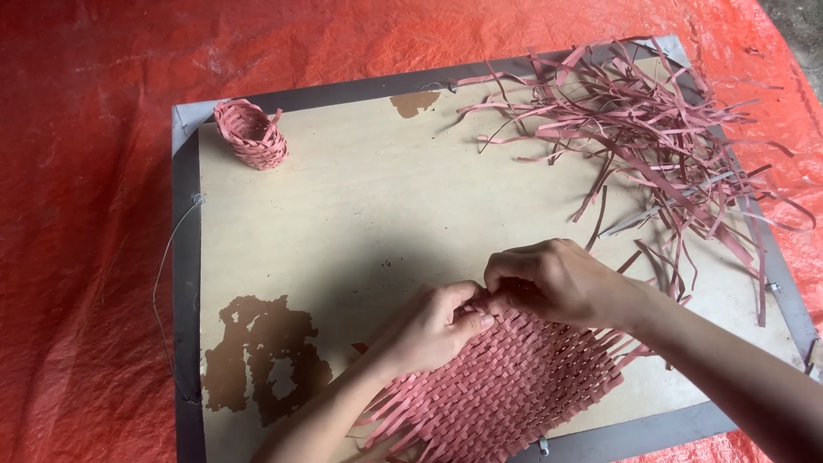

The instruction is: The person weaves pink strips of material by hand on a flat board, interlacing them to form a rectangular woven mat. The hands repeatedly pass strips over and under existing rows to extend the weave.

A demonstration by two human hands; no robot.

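Note:
A flat woven mat (514, 377) of pink strips lies on the pale wooden board (360, 197), near its front edge. My left hand (433, 326) pinches the mat's far edge with closed fingers. My right hand (553, 279) is curled over the same edge just to the right, fingertips pressed on the strips; the two hands almost touch. Loose strip ends stick out of the mat at the lower left and at the right.
A heap of loose pink strips (643, 129) covers the board's far right corner. A small woven pink basket (250, 133) stands at the far left corner. A thin wire (167, 257) hangs off the board's left edge. An orange tarp (86, 214) lies underneath.

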